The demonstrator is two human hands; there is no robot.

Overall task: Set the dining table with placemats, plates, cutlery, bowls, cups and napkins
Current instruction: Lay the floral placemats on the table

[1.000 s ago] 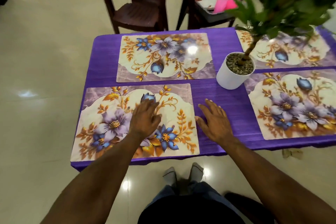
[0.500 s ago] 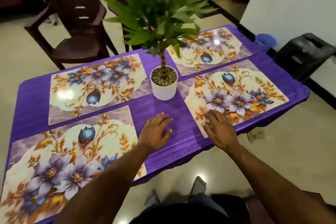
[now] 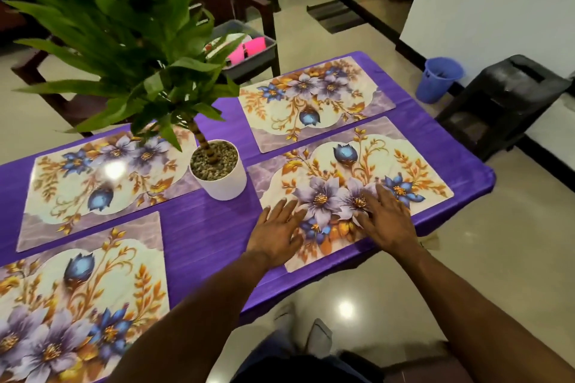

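Presently on the purple-clothed surface [image 3: 205,227]: four floral placemats, laid flat, two near and two far. Near-right placemat [image 3: 367,171] lies at the front edge of the surface, its near-left corner reaching the cloth's drop. Left hand [image 3: 278,228] rests palm down on that mat's left end, fingers straight and spread, holding nothing. Right hand [image 3: 387,216] rests palm down on the mat's middle, over the printed lilac flowers, fingers extended and slightly apart, holding nothing. Near-left placemat [image 3: 93,289] lies at the lower left, partly cut off by the frame. Far-left placemat [image 3: 102,177] shows a bright light reflection. Far-right placemat [image 3: 314,102] lies just beyond the near-right one, a strip of cloth between them.

White pot [image 3: 222,180] with pebbles and a green leafy plant [image 3: 124,34] stands between the mats, upright. Grey bin [image 3: 249,53] with pink contents sits on a dark chair beyond the surface. Blue bucket [image 3: 440,78] stands on the floor at right, beside a black stool [image 3: 501,102].
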